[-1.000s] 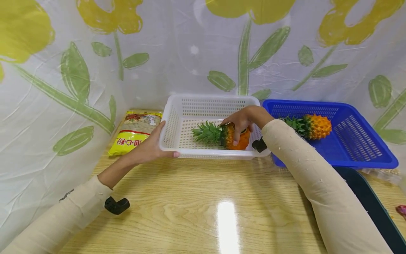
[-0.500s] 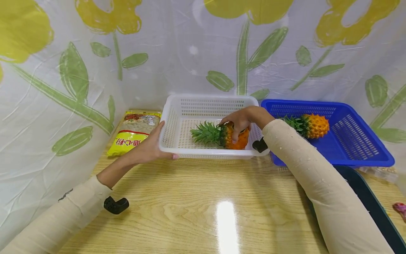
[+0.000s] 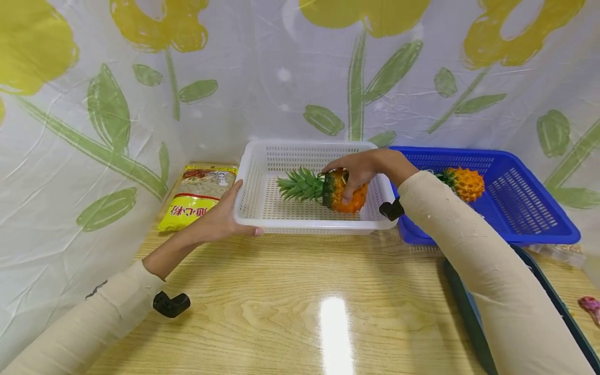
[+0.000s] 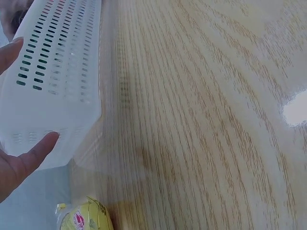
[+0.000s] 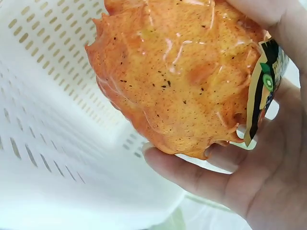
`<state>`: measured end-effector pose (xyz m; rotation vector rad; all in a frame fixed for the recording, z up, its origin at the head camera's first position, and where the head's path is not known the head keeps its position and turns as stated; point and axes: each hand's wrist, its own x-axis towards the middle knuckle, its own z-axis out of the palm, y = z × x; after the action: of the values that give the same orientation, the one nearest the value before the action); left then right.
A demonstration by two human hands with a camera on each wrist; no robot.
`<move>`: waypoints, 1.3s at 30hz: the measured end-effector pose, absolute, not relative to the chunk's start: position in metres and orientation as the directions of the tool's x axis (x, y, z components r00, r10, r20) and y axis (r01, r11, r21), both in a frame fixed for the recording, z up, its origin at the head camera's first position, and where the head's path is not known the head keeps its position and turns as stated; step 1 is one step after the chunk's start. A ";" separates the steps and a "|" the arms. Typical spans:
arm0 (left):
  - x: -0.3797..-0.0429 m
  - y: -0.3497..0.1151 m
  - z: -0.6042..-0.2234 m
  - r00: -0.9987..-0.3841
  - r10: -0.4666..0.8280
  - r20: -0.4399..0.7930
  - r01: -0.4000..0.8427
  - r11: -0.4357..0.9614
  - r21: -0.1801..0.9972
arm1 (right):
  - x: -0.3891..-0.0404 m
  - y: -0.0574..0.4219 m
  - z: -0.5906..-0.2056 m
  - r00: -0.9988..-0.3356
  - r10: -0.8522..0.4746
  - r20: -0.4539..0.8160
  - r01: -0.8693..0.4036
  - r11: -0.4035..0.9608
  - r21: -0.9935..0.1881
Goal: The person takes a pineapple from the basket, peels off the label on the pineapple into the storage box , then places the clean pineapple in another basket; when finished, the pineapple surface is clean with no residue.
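A small orange pineapple (image 3: 336,194) with a green leafy crown lies sideways in a white slotted basket (image 3: 314,224), crown to the left. My right hand (image 3: 363,167) grips its body from above. In the right wrist view, fingers bend round the pineapple (image 5: 177,81), and a black-and-gold label (image 5: 265,91) shows on it near the palm. My left hand (image 3: 224,214) rests against the basket's front left corner, fingers along the left side and thumb at the front. In the left wrist view, straight fingertips touch the outside wall of the basket (image 4: 53,105).
A blue basket (image 3: 529,182) holds another pineapple (image 3: 467,183), partly behind my right sleeve. A dark green tray (image 3: 473,307) sits below it, partly under my forearm. On the left lies a yellow-and-clear food packet (image 3: 199,195). A reddish-purple object (image 3: 589,307) is at the right edge.
My right hand has shifted slightly up and away with the pineapple, which has moved off the basket's front wall. My left hand stays at the corner.
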<state>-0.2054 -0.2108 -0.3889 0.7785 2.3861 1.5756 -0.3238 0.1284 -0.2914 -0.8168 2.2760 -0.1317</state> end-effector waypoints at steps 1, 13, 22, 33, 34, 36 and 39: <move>-0.205 -0.211 -0.389 -0.845 0.517 0.138 0.328 0.295 0.897 | -0.323 0.129 -0.289 -0.552 -0.599 -0.580 -0.524 0.790 -0.318; -0.204 -0.212 -0.389 -0.860 0.497 0.112 0.301 0.318 0.899 | -0.309 0.142 -0.260 -0.562 -0.638 -0.526 -0.526 0.767 -0.368; -0.203 -0.212 -0.389 -0.859 0.495 0.130 0.322 0.324 0.890 | -0.290 0.156 -0.245 -0.564 -0.668 -0.486 -0.546 0.743 -0.387; -0.203 -0.210 -0.389 -0.852 0.501 0.150 0.341 0.315 0.886 | -0.253 0.165 -0.234 -0.543 -0.710 -0.449 -0.571 0.704 -0.422; -0.203 -0.210 -0.389 -0.850 0.503 0.153 0.344 0.312 0.886 | -0.250 0.165 -0.234 -0.543 -0.711 -0.447 -0.574 0.702 -0.421; -0.203 -0.210 -0.389 -0.846 0.508 0.160 0.350 0.303 0.887 | -0.244 0.167 -0.234 -0.541 -0.714 -0.444 -0.580 0.699 -0.418; -0.202 -0.210 -0.389 -0.840 0.515 0.168 0.358 0.295 0.886 | -0.237 0.169 -0.235 -0.535 -0.723 -0.437 -0.593 0.689 -0.417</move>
<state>-0.2024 -0.2100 -0.3888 0.8176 2.4045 1.5829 -0.2366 0.1691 -0.2354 -1.0054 2.3084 -0.2909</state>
